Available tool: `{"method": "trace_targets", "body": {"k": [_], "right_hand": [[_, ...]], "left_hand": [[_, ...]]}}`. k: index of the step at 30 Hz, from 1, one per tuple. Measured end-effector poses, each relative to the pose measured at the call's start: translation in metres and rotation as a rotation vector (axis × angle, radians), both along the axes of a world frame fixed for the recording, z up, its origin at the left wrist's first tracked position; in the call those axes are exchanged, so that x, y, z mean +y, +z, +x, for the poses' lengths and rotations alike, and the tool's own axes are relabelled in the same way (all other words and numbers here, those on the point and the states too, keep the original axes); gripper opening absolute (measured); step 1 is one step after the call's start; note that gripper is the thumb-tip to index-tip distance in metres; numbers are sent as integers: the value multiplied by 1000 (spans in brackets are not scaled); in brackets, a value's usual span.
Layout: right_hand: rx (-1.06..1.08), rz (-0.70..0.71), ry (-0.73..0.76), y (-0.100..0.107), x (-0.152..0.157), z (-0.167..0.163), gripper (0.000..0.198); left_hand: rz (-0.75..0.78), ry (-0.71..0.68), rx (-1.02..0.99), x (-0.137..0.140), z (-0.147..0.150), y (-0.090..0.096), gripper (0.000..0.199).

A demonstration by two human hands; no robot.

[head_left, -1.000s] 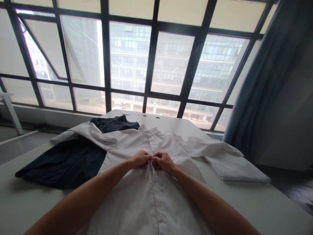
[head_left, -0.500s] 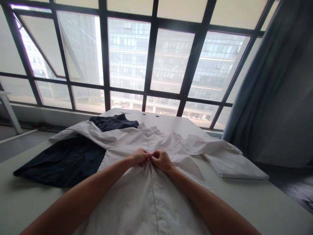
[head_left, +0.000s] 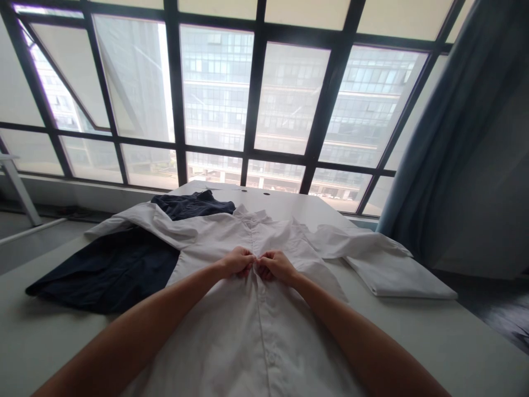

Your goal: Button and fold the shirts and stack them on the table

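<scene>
Left hand (head_left: pixel 239 261): fingers curled tight, pinching the front placket (head_left: pixel 264 325) of a white long-sleeved cloth shirt (head_left: pixel 227 336). Right hand (head_left: pixel 274 266): also curled closed, pinching placket just beside the left. Shirt lies spread on flat white tabletop (head_left: pixel 430 331), left sleeve (head_left: pixel 165 223) over dark navy fabric garment (head_left: pixel 111 270).

An office-like room is suggested by tall, black-framed windows (head_left: pixel 289 99) spread across the upper frame, through which a many-storeyed, glass-fronted building (head_left: pixel 372 99) is seen. A white desk-type table (head_left: pixel 438 336), pierced at its far end by two round dark openings (head_left: pixel 266 193), is set below; a white furniture leg (head_left: pixel 22 193) is glimpsed at far left, and a blue-grey curtain (head_left: pixel 438 132) is hung at right.
</scene>
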State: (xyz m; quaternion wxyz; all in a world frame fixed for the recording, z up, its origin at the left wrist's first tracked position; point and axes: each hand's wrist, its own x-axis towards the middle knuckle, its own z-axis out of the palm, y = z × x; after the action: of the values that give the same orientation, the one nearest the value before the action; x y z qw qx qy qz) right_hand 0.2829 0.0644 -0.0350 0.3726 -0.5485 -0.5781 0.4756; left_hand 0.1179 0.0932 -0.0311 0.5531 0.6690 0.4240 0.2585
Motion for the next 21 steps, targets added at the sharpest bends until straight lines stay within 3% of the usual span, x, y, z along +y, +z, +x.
{"method": "trace_targets", "body": {"k": [3, 6, 8, 10, 12, 13, 16, 21], "right_hand": [[-22, -31, 37, 3, -1, 2, 21], [-130, -21, 61, 1, 0, 2, 21], [-299, 99, -9, -1, 0, 2, 21], [-559, 329, -94, 0, -1, 4, 20], [-839, 521, -126, 2, -5, 7, 21], [-954, 548, -118, 4, -7, 10, 24], [-1162, 442, -88, 8, -17, 19, 38], [-1225, 322, 20, 20, -25, 23, 45]], "left_hand": [[130, -11, 110, 0, 0, 0, 19], [490, 78, 352, -2, -2, -1, 16], [757, 135, 527, -3, -5, -3, 19], [918, 115, 651, -3, -7, -8, 27], [945, 31, 724, -1, -9, -13, 37], [922, -14, 753, -1, -10, -16, 42], [837, -144, 813, -1, -17, -22, 52], [837, -254, 748, 0, -28, -12, 51]]}}
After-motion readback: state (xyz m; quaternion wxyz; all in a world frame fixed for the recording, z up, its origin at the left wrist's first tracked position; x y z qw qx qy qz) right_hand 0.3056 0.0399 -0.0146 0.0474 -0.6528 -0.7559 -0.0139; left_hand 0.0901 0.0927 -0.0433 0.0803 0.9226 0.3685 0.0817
